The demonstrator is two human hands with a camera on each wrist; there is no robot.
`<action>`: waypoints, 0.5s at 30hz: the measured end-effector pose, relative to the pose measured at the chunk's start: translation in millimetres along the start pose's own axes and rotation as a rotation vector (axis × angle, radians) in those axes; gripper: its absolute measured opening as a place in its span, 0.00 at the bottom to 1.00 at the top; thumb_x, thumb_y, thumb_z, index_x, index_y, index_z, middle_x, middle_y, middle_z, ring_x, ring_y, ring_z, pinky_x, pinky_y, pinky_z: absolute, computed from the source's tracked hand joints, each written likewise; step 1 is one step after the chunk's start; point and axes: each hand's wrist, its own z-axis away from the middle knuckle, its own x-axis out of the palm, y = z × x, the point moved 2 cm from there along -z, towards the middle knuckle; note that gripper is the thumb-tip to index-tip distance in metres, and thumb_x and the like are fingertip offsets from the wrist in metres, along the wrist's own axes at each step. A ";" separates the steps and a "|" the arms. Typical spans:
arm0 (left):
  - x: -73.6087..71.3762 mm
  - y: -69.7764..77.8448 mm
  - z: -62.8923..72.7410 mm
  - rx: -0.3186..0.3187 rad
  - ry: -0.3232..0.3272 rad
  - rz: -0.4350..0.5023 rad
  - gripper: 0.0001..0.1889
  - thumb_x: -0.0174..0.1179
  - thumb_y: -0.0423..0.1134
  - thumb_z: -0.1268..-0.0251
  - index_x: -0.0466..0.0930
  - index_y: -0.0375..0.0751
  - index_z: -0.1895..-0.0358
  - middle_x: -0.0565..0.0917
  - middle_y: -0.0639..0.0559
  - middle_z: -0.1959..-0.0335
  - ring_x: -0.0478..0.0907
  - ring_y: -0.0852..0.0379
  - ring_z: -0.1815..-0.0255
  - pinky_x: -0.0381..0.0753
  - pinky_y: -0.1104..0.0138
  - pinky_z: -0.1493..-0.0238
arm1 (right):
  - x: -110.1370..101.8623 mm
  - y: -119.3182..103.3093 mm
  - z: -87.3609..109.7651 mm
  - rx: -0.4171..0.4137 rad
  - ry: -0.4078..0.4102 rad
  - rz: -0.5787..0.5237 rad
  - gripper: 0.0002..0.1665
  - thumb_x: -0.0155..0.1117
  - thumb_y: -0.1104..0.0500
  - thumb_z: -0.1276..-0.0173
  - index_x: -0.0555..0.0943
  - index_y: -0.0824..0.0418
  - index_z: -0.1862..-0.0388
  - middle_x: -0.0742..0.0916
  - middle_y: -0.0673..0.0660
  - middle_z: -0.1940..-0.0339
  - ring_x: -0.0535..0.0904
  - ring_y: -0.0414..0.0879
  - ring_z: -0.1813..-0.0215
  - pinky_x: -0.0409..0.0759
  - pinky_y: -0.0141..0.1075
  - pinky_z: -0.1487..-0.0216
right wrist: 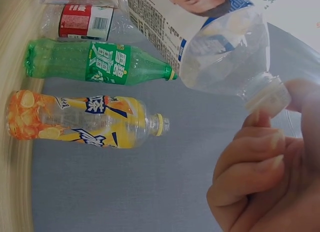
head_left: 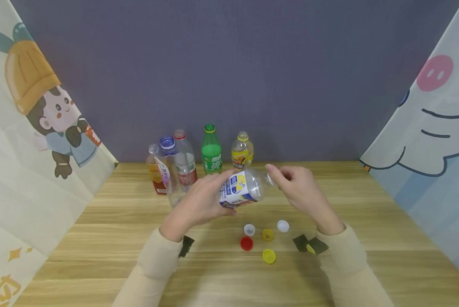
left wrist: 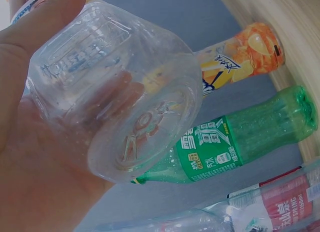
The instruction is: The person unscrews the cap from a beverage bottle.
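Observation:
A clear plastic bottle (head_left: 255,186) with a white, blue and yellow label is held tilted above the table, its neck toward the right. My left hand (head_left: 202,197) grips it round the body, and its moulded base (left wrist: 150,127) faces the left wrist camera. At the neck, the thumb and index finger of my right hand (head_left: 302,189) pinch a white cap (right wrist: 271,98). The other right fingers are curled in. Below the bottle, on the table, lie a red cap (head_left: 246,243), two white caps (head_left: 283,226) and two yellow caps (head_left: 269,256).
Uncapped bottles stand along the back: a green one (head_left: 212,151), a yellow-labelled one (head_left: 242,152), a red-labelled one (head_left: 186,168), a blue-rimmed one (head_left: 167,145) and an orange-brown one (head_left: 156,175). Dark patches (head_left: 300,243) lie on the wooden table (head_left: 383,221). A grey panel (head_left: 237,76) rises behind.

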 end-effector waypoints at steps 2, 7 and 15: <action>0.0 -0.4 -0.1 -0.001 -0.006 0.004 0.56 0.86 0.51 0.65 0.66 0.51 0.25 0.84 0.50 0.49 0.81 0.51 0.52 0.80 0.56 0.50 | -0.5 1.2 -0.1 -0.006 -0.003 0.004 0.32 0.53 0.39 0.22 0.72 0.57 0.82 0.69 0.50 0.86 0.65 0.45 0.81 0.66 0.37 0.76; -0.4 -1.3 0.3 0.008 -0.010 0.013 0.56 0.86 0.52 0.65 0.67 0.50 0.25 0.84 0.50 0.49 0.81 0.52 0.51 0.80 0.56 0.50 | -0.4 2.3 -0.4 -0.032 -0.012 -0.003 0.30 0.54 0.40 0.22 0.73 0.57 0.81 0.70 0.50 0.86 0.65 0.45 0.80 0.66 0.36 0.76; -0.8 -2.3 0.0 0.015 -0.016 0.011 0.56 0.85 0.52 0.65 0.67 0.51 0.25 0.84 0.50 0.49 0.80 0.52 0.51 0.80 0.56 0.50 | -1.5 3.3 0.0 -0.069 -0.046 0.008 0.27 0.55 0.43 0.21 0.75 0.58 0.77 0.71 0.51 0.83 0.67 0.45 0.78 0.67 0.37 0.75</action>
